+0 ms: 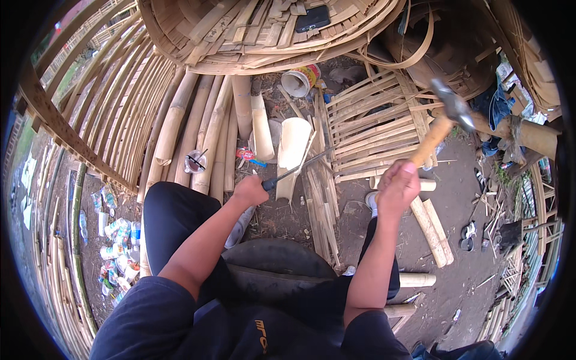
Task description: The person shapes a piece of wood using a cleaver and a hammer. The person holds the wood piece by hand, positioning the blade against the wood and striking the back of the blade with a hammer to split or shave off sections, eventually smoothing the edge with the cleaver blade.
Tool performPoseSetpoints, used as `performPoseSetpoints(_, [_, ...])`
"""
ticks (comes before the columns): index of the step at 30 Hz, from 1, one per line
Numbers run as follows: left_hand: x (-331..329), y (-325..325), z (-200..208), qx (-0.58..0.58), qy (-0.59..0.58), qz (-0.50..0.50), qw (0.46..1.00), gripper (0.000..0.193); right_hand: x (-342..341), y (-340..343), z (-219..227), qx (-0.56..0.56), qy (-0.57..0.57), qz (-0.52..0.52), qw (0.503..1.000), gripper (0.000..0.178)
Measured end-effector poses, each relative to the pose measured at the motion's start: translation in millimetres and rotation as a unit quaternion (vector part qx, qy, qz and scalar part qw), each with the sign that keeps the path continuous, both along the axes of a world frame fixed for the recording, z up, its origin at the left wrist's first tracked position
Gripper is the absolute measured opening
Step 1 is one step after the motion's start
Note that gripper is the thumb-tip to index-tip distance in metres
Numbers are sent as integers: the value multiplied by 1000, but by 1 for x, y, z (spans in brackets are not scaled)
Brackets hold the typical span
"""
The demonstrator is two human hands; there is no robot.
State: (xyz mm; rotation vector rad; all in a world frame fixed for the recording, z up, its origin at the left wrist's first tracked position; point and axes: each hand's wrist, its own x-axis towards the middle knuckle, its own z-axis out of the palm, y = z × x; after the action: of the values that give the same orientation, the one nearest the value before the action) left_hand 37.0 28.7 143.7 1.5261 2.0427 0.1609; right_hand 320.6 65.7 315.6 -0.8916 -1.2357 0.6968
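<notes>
My left hand (251, 191) is closed round the dark handle of a long, thin-bladed knife (305, 163). Its blade points away to the right and crosses in front of a short split bamboo piece (293, 143) standing between my feet. Whether the edge touches the bamboo, I cannot tell. On the right, my right hand (398, 186) grips a hammer (433, 141) by its wooden handle, its metal head raised high and apart from the knife. Another split bamboo piece (260, 129) leans just left of the first.
Bamboo poles (175, 126) lie at the left beside a cup (195, 161). A large woven basket (210, 45) holds bamboo strips and a phone (313, 19). Right of the split pieces lies a slatted bamboo frame (372, 123); cut bamboo lengths (433, 231) are on the ground. Plastic bottles (123, 234) are piled far left.
</notes>
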Motion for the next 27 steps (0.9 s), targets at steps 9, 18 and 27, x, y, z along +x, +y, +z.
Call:
performPoseSetpoints(9, [21,-4,6,-5,24,-34,999,30,-20,-29,-220,-318,-362,-8,876,58])
performPoseSetpoints(18, [28,-15,-9,7,-2,12,1000,31,-10,-48,-168,-344,-346,17,873,55])
performPoseSetpoints(27, [12,-20,-13,10,-14,38,999,31,4,-42,-104,-185,-348,-22,919,46])
